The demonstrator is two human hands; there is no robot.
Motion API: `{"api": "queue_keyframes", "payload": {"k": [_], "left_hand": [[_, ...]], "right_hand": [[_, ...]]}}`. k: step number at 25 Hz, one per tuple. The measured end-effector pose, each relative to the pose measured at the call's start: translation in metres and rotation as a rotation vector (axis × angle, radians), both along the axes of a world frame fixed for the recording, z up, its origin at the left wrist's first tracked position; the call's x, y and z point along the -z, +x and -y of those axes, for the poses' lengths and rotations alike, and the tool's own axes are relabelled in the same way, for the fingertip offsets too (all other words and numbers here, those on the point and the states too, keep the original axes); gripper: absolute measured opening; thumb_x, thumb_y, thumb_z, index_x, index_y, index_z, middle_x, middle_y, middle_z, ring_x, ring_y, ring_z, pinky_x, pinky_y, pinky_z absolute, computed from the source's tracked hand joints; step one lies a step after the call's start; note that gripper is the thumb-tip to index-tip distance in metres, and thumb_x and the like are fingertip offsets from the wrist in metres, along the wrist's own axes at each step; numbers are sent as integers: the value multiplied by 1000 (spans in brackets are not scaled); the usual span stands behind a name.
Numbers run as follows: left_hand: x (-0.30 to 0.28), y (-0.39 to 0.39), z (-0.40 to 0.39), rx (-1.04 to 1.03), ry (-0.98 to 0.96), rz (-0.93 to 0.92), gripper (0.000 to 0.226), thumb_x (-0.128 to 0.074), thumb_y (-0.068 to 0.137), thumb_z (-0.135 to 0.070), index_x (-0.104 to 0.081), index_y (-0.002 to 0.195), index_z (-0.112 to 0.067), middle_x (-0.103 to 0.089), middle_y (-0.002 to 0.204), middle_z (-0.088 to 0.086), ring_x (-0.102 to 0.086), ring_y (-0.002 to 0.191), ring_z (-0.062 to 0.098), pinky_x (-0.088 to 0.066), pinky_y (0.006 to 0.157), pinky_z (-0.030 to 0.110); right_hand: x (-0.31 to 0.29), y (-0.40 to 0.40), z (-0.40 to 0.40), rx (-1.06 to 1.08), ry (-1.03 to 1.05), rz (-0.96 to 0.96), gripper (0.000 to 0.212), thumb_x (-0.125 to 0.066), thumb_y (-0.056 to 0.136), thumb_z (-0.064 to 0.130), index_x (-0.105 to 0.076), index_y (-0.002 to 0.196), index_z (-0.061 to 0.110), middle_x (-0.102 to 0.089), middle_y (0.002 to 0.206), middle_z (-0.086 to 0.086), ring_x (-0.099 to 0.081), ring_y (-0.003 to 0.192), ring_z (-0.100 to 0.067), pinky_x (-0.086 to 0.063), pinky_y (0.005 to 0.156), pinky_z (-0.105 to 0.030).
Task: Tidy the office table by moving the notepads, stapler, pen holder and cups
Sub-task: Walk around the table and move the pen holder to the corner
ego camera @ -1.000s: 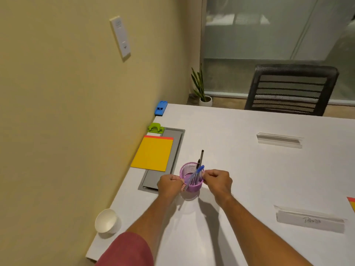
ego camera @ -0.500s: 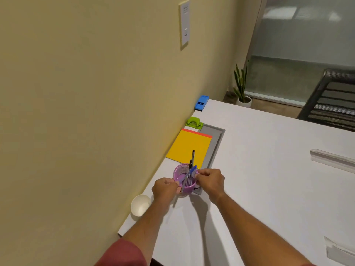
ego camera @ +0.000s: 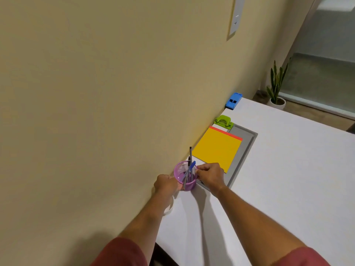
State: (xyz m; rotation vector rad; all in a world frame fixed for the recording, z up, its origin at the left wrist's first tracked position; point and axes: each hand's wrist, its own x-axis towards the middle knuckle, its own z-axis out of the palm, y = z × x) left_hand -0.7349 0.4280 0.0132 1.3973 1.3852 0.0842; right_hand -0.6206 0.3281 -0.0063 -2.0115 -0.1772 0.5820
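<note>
A purple mesh pen holder [ego camera: 182,170] with several pens in it stands close to the wall on the white table [ego camera: 288,179]. My left hand [ego camera: 166,184] grips its left side and my right hand [ego camera: 210,175] grips its right rim. Just beyond lies a yellow notepad [ego camera: 217,148] on top of an orange one, partly over a grey tray [ego camera: 244,143]. A green stapler [ego camera: 223,121] sits behind the pads, and a blue one [ego camera: 233,100] lies at the table's far corner. A white cup [ego camera: 169,208] shows partly under my left forearm.
The yellow wall [ego camera: 96,93] runs right along the table's left edge. A potted plant [ego camera: 276,87] stands on the floor past the far corner. A wall switch plate [ego camera: 235,16] is high up. The table's near left corner is just below my left arm.
Both hands have carried the pen holder left, from the open table toward the wall, next to the near end of the grey tray. The view has swung left; the white cup is now under my left forearm.
</note>
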Motion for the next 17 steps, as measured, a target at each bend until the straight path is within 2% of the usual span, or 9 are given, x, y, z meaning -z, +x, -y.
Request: {"api": "queue_keyframes", "payload": {"k": [3,5,6,9,11,13,14,16,17], "left_hand": [[3,0,-8,-43,-20,14,12,-55,74,-2,-67,76,-3,-73,87,18,-71,84,34,-59,75,42],[4,0,-10,-53,-33,21,14,-53,75,-1,-67,72,-4,-74,83,16,-71,79,31,-58,69,35],[5,0,-11,-60,-47,25,15,-53,76,0,-67,74,-4,-74,82,16,-72,78,31,-59,72,34],[9,0,-15,-64,-91,48,15,-54,79,-1,-68,84,-1,-75,87,19,-74,82,32,-60,83,47],[8,1,-15,-56,-78,41,18,-53,81,-4,-68,90,1,-74,93,20,-72,88,35,-59,86,49],[4,2,-14,-55,-50,17,25,-49,84,-5,-67,98,4,-72,94,20,-71,87,36,-60,82,45],[0,2,-13,-51,-29,6,26,-48,85,-5,-66,101,5,-72,92,18,-70,83,33,-60,74,39],[-9,3,-10,0,49,-60,28,-47,87,-5,-66,104,6,-68,86,14,-63,72,28,-51,59,32],[-13,4,-9,38,101,-97,28,-48,86,-6,-65,105,7,-68,88,15,-61,72,28,-49,59,34]], "right_hand": [[3,-1,-7,-18,-5,-9,14,-74,78,7,-79,91,4,-77,87,-10,-73,81,-24,-61,76,-44],[6,-1,-10,-24,4,-24,15,-74,79,7,-79,92,3,-77,87,-12,-73,81,-26,-61,77,-46],[8,-1,-11,-26,12,-34,14,-74,80,6,-79,93,3,-77,87,-13,-73,81,-27,-61,77,-47],[11,-1,-12,-29,29,-52,13,-72,82,6,-78,93,2,-76,87,-15,-73,82,-29,-61,77,-48],[12,-2,-12,-30,40,-56,11,-72,84,8,-79,89,3,-76,84,-14,-73,80,-27,-61,76,-48],[11,-3,-11,-27,38,-45,11,-73,84,14,-79,84,4,-76,83,-11,-71,78,-22,-61,76,-45],[10,-3,-10,-24,30,-39,13,-74,83,16,-79,87,4,-77,88,-11,-70,84,-20,-60,79,-43],[6,-2,-5,-10,17,-34,25,-76,82,18,-76,102,3,-74,108,-10,-68,102,-21,-57,89,-39],[2,-2,0,-8,9,-16,32,-75,82,18,-74,110,2,-72,115,-11,-66,106,-22,-54,93,-37]]}}
